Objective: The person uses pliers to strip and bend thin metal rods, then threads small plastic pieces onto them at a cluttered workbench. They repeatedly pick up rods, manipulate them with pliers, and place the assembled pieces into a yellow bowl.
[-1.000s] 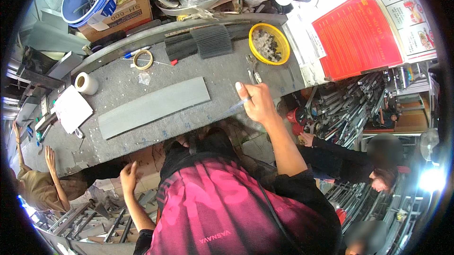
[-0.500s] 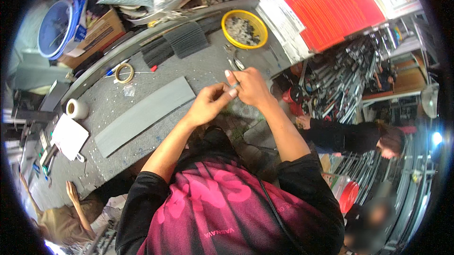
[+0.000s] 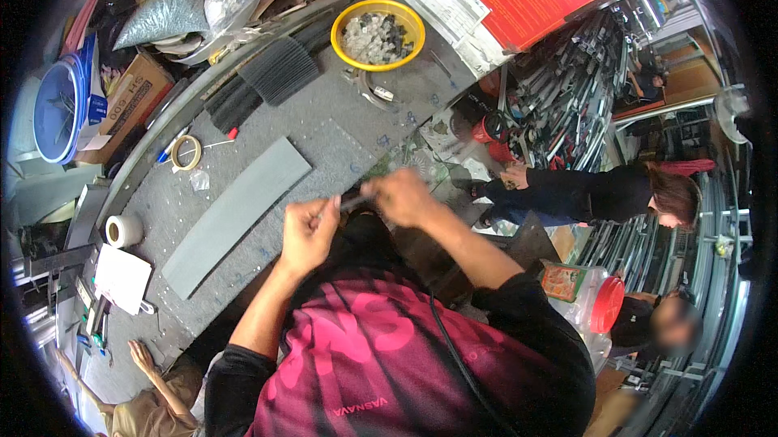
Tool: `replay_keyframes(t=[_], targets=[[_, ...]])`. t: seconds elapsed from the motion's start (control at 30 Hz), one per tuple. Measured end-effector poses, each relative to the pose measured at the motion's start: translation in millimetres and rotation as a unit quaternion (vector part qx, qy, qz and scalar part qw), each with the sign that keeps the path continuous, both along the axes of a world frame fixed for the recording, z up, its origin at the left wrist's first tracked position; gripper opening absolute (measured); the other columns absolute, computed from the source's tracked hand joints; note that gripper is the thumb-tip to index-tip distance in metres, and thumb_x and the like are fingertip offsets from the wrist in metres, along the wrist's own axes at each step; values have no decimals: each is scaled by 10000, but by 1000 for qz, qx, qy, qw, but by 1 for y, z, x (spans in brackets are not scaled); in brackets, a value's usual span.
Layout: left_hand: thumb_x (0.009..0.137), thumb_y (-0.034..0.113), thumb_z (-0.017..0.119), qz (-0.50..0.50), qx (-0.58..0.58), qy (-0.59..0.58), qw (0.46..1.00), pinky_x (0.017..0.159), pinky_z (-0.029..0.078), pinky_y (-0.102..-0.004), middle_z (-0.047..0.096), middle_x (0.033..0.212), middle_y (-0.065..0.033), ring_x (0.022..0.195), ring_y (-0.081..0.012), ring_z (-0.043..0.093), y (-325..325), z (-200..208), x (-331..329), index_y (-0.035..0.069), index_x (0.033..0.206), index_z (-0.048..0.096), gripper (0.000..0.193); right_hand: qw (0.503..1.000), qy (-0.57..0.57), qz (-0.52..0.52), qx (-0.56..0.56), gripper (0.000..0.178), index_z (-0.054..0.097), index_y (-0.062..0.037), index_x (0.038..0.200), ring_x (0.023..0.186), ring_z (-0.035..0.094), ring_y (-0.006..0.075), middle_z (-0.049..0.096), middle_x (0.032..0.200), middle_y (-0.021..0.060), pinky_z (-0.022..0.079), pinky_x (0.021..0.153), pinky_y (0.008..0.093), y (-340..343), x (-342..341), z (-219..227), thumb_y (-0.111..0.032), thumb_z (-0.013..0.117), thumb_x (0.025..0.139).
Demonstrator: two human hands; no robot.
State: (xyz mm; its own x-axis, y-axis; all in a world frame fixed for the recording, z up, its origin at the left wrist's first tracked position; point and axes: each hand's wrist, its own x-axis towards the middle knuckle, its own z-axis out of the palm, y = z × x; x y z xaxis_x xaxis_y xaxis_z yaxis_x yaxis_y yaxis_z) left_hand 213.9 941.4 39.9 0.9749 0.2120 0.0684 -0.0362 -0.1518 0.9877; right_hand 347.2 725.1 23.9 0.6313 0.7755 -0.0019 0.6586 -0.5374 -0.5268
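Note:
Close to my body, just past the bench's front edge, my left hand (image 3: pixel 309 233) is closed with thumb and fingers pinching one end of a short grey strip (image 3: pixel 352 203). My right hand (image 3: pixel 400 197) is curled at the strip's other end and smeared by motion. The strip is small, and its kind does not show. To the left of my hands, a long flat grey panel (image 3: pixel 237 216) lies slantwise on the bench, touched by neither hand.
A yellow basin (image 3: pixel 337 49) of small clear and dark pieces stands at the back, a curved metal tool (image 3: pixel 375 90) before it. Dark ribbed pads (image 3: pixel 279 72), a tape ring (image 3: pixel 186 153) and a white roll (image 3: pixel 124 231) lie leftward. Co-workers (image 3: pixel 600 194) are at right and lower left.
Both hands have come down toward my body and moved apart, so the grey strip shows between them. The whole view has shifted, with the basin now further left.

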Motion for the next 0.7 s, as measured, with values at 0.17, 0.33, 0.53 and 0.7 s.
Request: replay_keyframes(t=[0.17, 0.33, 0.53, 0.7], targets=[[1068, 157, 663, -21, 17, 45, 999, 476, 252, -363, 322, 561, -8, 513, -91, 302, 11, -3, -41, 22, 641, 457, 493, 997, 54, 47, 17, 275, 720, -71, 869, 683, 680, 431, 660, 710, 206, 518, 616, 543, -24, -44, -24, -318, 711, 988], [1078, 142, 644, 69, -7, 60, 996, 496, 205, -341, 318, 548, 31, 520, -71, 274, 47, 13, -72, 47, 638, 385, 519, 996, -72, -42, 21, 402, 601, -41, 807, 678, 637, 451, 620, 712, 204, 476, 613, 540, -40, 24, -7, -343, 664, 1064], [1109, 186, 619, 86, 10, 0, 996, 505, 180, -320, 370, 570, 83, 527, -52, 262, 51, 26, -63, 60, 629, 372, 554, 987, -141, -80, 4, 412, 614, -58, 836, 708, 665, 439, 675, 740, 180, 523, 638, 539, -40, 77, -7, -390, 627, 1079], [1044, 88, 638, 113, 58, 0, 992, 461, 240, -362, 334, 510, 6, 434, -124, 292, 46, 51, -85, 63, 611, 331, 532, 983, -121, -136, 37, 423, 601, -43, 768, 628, 613, 421, 604, 678, 194, 462, 583, 516, -40, 80, 28, -335, 664, 1066]])
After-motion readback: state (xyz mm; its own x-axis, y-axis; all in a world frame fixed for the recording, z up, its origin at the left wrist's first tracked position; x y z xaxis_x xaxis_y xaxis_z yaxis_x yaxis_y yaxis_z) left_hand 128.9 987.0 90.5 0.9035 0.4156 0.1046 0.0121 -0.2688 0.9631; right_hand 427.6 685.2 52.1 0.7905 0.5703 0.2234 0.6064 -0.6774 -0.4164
